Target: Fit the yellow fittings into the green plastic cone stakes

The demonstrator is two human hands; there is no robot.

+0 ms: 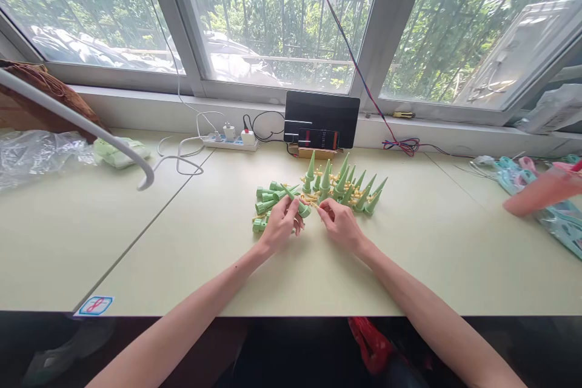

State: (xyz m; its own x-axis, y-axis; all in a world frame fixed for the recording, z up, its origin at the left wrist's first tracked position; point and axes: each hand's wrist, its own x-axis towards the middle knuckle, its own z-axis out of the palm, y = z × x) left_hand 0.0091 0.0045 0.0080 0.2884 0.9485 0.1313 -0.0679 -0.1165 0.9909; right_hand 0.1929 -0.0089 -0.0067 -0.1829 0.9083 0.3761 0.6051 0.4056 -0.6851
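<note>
Over the middle of the pale table [454, 254], the left hand [280, 223] grips a green cone [304, 211] while the right hand [337, 222], just right of it, seems to pinch a small yellow piece [314, 206]; a slack pinch could drop it. The cone looks smooth and tapered, with a flared base; beyond, to the right, similar cones [325, 183] stand upright.

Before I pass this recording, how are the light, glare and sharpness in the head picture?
Head view: strong daylight through the windows, washed-out patches outside, deep shadow under the table; head view: window frames splay outward toward the top; head view: green cones fairly clear, pink object at right soft and smeared.
</note>
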